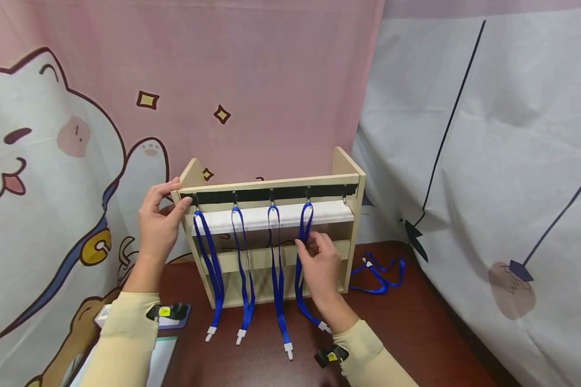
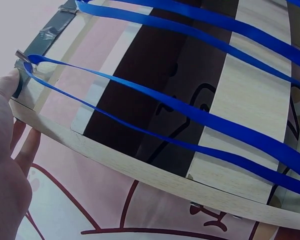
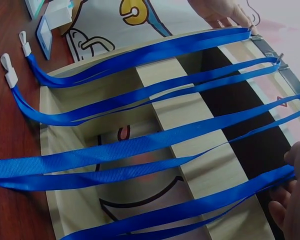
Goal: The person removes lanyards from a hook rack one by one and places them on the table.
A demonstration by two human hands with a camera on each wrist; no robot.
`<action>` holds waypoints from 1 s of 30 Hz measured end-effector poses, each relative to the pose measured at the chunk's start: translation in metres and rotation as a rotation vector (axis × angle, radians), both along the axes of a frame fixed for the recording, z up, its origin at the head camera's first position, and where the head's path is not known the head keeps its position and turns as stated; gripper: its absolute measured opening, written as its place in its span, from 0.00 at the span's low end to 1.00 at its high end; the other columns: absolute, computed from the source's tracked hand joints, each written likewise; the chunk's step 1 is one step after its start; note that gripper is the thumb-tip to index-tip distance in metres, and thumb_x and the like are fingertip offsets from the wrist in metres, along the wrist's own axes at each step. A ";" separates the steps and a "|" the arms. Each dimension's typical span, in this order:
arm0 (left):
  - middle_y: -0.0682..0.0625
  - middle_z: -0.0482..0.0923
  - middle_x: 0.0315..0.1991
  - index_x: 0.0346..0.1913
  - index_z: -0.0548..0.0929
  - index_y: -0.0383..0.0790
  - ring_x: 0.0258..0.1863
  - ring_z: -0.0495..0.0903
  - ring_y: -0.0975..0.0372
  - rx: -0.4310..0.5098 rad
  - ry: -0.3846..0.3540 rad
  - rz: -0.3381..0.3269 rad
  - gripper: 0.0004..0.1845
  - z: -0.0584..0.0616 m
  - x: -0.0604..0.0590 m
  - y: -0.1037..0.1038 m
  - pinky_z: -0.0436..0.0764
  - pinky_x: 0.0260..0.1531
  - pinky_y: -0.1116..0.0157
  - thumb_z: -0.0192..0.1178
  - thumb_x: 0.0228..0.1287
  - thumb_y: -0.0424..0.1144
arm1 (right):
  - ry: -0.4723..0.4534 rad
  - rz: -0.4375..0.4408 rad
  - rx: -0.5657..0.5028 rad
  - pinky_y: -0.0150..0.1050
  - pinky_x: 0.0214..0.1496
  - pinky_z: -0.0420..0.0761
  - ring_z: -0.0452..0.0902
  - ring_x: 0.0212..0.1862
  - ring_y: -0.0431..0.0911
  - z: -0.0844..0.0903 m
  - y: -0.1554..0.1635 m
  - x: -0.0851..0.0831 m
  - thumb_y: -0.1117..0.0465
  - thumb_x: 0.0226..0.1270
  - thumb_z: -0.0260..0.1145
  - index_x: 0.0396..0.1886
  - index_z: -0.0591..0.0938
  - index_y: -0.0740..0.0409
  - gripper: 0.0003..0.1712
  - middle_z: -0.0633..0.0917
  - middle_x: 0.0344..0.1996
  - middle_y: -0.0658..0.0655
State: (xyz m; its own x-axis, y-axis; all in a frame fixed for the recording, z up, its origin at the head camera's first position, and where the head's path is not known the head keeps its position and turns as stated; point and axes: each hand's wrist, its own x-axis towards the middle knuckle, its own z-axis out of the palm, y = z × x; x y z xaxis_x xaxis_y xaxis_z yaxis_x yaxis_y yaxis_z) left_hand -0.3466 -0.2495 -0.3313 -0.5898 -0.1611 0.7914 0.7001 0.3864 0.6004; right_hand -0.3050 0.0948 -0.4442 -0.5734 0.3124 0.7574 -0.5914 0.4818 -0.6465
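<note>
A small wooden shelf (image 1: 281, 251) stands on the table with a dark strip of hooks (image 1: 290, 192) along its upper front. Blue lanyards with white clips hang from several hooks. My left hand (image 1: 161, 217) grips the shelf's upper left corner, thumb on the front by the leftmost lanyard (image 2: 155, 97), fingers round the side panel. Lower down at the right, my right hand (image 1: 322, 263) pinches the rightmost hanging lanyard (image 1: 306, 216) below its loop, between thumb and fingers. That lanyard's top is on its hook. The hook at the far right (image 1: 346, 198) bears no lanyard.
Another blue lanyard (image 1: 382, 287) lies loose on the dark red table (image 1: 406, 328), right of the shelf. Beside my left forearm are a blue-edged card or holder (image 1: 181, 318) and a white flat item (image 1: 163, 355). Printed curtains (image 1: 281, 80) close off the back and right.
</note>
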 end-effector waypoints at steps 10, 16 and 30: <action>0.48 0.81 0.70 0.64 0.88 0.36 0.69 0.77 0.61 0.003 -0.014 0.011 0.19 -0.001 0.000 -0.002 0.82 0.56 0.74 0.73 0.73 0.28 | -0.021 0.027 -0.039 0.28 0.33 0.79 0.84 0.32 0.46 0.000 -0.001 0.001 0.71 0.70 0.78 0.39 0.92 0.61 0.03 0.90 0.33 0.53; 0.46 0.81 0.70 0.64 0.87 0.35 0.69 0.77 0.61 0.004 -0.013 0.007 0.19 0.000 0.000 -0.001 0.82 0.55 0.75 0.73 0.73 0.27 | -0.020 0.062 -0.076 0.27 0.34 0.79 0.83 0.33 0.46 0.006 0.005 0.005 0.68 0.74 0.77 0.40 0.94 0.58 0.02 0.91 0.34 0.52; 0.45 0.81 0.71 0.64 0.86 0.33 0.69 0.77 0.61 -0.007 -0.020 0.018 0.18 0.002 0.004 0.002 0.81 0.56 0.75 0.71 0.74 0.26 | -0.029 0.173 -0.055 0.28 0.29 0.76 0.79 0.29 0.45 0.049 0.026 0.016 0.73 0.74 0.73 0.46 0.96 0.57 0.11 0.90 0.33 0.51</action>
State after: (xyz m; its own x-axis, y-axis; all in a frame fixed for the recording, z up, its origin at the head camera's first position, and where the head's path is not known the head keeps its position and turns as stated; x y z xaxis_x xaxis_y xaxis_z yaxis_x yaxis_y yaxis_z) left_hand -0.3421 -0.2472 -0.3289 -0.6027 -0.1661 0.7805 0.6808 0.4032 0.6115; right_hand -0.2888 0.1208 -0.3957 -0.6438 0.2476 0.7240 -0.6430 0.3377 -0.6874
